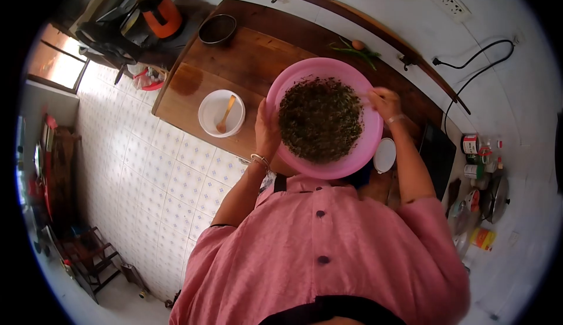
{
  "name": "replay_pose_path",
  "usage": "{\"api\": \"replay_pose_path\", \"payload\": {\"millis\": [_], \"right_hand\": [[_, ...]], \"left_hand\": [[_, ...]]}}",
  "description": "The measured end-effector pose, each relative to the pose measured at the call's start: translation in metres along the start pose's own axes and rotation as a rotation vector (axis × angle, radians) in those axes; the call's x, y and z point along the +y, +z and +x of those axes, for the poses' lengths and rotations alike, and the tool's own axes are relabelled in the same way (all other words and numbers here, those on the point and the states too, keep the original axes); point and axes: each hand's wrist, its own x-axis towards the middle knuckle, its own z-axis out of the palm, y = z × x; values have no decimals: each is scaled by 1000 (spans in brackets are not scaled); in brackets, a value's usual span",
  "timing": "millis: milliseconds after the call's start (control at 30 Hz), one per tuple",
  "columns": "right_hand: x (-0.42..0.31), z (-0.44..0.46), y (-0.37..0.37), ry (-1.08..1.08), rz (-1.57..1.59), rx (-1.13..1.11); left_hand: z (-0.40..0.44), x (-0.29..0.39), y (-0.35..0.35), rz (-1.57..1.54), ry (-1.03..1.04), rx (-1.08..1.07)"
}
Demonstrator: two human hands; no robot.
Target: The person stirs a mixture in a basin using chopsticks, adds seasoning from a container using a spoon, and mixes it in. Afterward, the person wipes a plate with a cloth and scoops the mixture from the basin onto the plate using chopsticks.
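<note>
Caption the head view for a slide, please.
Left hand and right hand at a pink basin of dark green mixture.

Pink basin (373,129), dk-grn leaves (321,121), blue-patterned wht tiles (176,172)

A person wore a dusty-pink, short-sleeved shirt (281,254) of lightly textured woven fabric, loosely cut and creased across the front. Round, dark buttons (323,260) ran down its central placket, spaced well apart. The wide left sleeve (202,252) finished in a narrow, dark edging (221,225), while the pink right sleeve (431,231) stopped above the elbow. A curved black band (328,307) crossed the shirt near the neck. A pale, rounded bracelet (259,160) circled the wrist below the bare left hand (268,131); a slim, light-coloured bracelet (396,117), its material too small to tell, circled the wrist below the bare right hand (384,103).
</note>
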Motion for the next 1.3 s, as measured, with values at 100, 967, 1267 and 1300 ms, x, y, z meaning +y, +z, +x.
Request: {"api": "replay_pose_path", "payload": {"millis": [100,967,1267,1300], "right_hand": [[30,-75,4,-32,58,34],[-32,-65,133,-351,176,-19],[2,-93,43,-13,266,-146],[15,-78,39,-99,328,-67]], "left_hand": [[0,3,1,-41,-14,15],[5,3,1,96,31,-17],[4,17,-2,-14,-9,20],[1,15,-2,-11,-9,11]]}}
